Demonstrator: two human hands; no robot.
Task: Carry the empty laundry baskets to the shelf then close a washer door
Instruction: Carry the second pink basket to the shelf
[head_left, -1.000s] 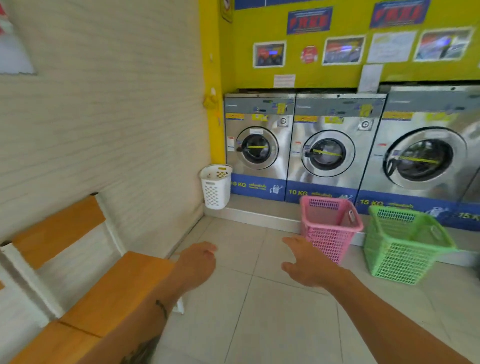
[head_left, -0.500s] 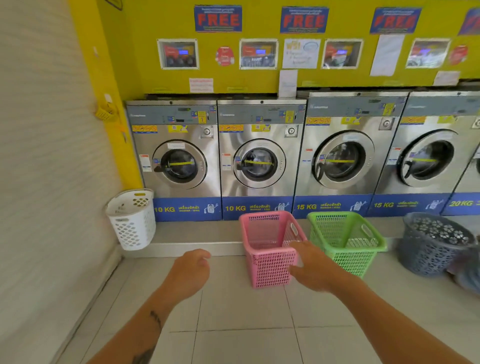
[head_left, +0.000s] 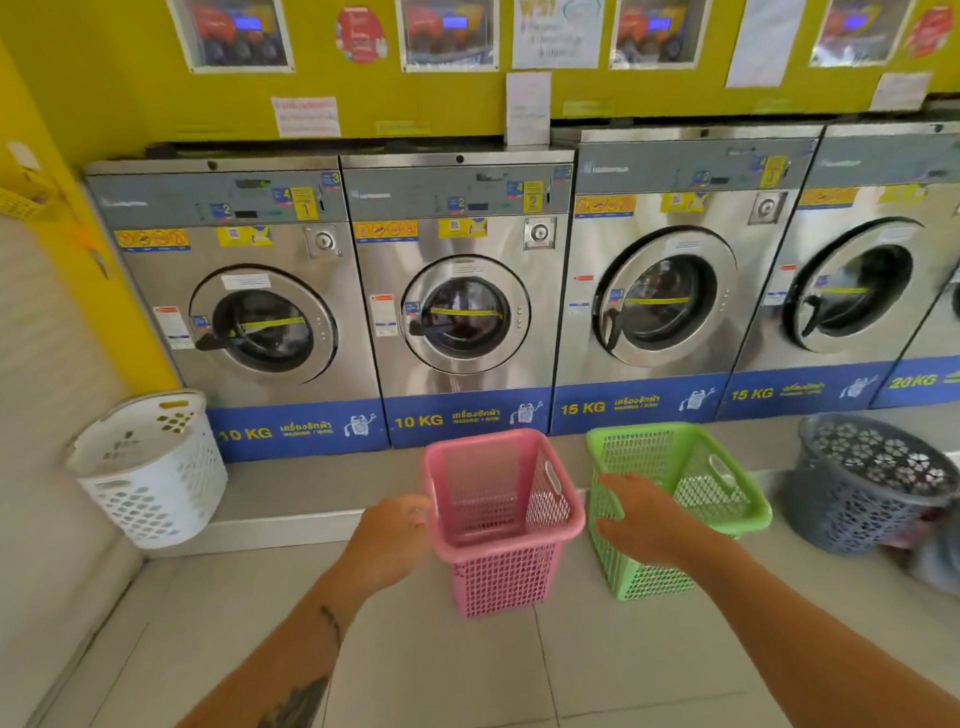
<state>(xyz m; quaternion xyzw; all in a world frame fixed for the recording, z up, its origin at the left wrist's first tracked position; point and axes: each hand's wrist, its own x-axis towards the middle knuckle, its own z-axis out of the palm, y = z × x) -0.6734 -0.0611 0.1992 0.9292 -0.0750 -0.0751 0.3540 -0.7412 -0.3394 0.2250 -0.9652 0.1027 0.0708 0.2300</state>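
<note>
An empty pink basket (head_left: 501, 519) stands on the tiled floor in front of the washers. An empty green basket (head_left: 675, 499) stands just to its right. My left hand (head_left: 387, 545) is at the pink basket's left rim, fingers loosely curled and holding nothing. My right hand (head_left: 641, 519) is spread in the gap between the two baskets, in front of the green basket's left wall, and grips nothing. Steel front-loading washers (head_left: 457, 291) line the wall. The two on the right (head_left: 660, 296) have their doors slightly ajar.
A white round basket (head_left: 148, 467) leans on the raised step at the left wall. A dark grey round basket (head_left: 867, 483) sits at the right, with a blurred bundle beside it. A raised step (head_left: 291, 499) runs under the washers.
The view has swung right and closer to the washers. Both hands have reached forward, from short of the pink basket to either side of it.
</note>
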